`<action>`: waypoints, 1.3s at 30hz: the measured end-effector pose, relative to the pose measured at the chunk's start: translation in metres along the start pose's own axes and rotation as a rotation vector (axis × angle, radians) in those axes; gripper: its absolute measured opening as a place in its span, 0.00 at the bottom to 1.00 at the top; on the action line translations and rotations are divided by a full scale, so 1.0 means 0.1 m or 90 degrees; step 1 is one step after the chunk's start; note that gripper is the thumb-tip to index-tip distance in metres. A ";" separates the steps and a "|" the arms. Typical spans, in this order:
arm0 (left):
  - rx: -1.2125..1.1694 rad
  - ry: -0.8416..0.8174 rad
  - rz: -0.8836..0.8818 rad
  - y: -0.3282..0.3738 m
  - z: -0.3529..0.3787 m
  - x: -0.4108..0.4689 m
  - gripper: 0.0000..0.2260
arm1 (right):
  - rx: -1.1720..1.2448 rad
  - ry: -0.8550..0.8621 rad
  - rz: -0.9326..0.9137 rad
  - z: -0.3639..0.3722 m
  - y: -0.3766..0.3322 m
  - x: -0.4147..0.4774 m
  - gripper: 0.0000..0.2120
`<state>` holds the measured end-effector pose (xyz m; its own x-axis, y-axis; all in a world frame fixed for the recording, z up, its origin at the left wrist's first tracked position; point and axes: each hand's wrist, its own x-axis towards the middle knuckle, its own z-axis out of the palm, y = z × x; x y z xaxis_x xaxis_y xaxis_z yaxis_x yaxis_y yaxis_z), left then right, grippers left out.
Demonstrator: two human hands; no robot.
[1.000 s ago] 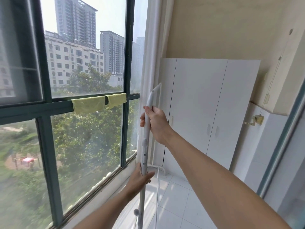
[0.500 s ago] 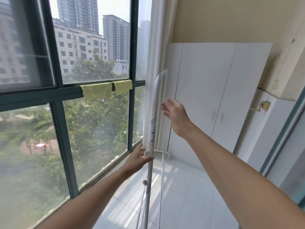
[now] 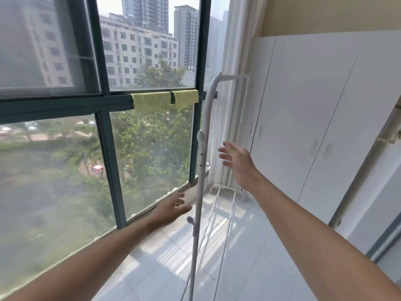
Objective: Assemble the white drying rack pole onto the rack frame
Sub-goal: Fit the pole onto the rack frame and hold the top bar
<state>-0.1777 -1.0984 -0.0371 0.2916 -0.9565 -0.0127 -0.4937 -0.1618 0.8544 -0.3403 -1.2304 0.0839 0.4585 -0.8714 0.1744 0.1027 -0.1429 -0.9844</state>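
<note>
While the left hand [image 3: 173, 208] and right hand [image 3: 237, 160] are hovering with released grip on either side of it, the white pole [image 3: 200, 166] is standing upright on the rack frame [image 3: 225, 190] beside the window [image 3: 104, 148].

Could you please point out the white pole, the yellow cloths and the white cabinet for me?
white pole [image 3: 200, 177], head view: middle of its upright shaft.
yellow cloths [image 3: 152, 103], head view: centre of the larger, left cloth.
white cabinet [image 3: 303, 118], head view: door panel.
</note>
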 end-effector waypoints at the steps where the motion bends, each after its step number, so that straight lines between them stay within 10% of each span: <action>1: 0.003 0.022 -0.003 0.02 0.08 0.03 0.24 | -0.002 -0.034 -0.007 -0.04 0.01 0.08 0.16; 19: 0.097 0.342 -0.087 0.42 0.85 0.33 0.08 | 0.077 -0.452 -0.144 0.06 -0.57 0.66 0.11; 39: 0.132 0.368 -0.155 -0.35 -0.51 0.76 0.04 | 0.014 -0.488 -0.193 1.59 -0.56 1.46 0.04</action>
<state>-0.0967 -1.1526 -0.0420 0.7797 -0.6108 0.1376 -0.4887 -0.4564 0.7436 -0.1387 -1.2747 0.1679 0.8827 -0.2336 0.4079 0.3319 -0.3046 -0.8928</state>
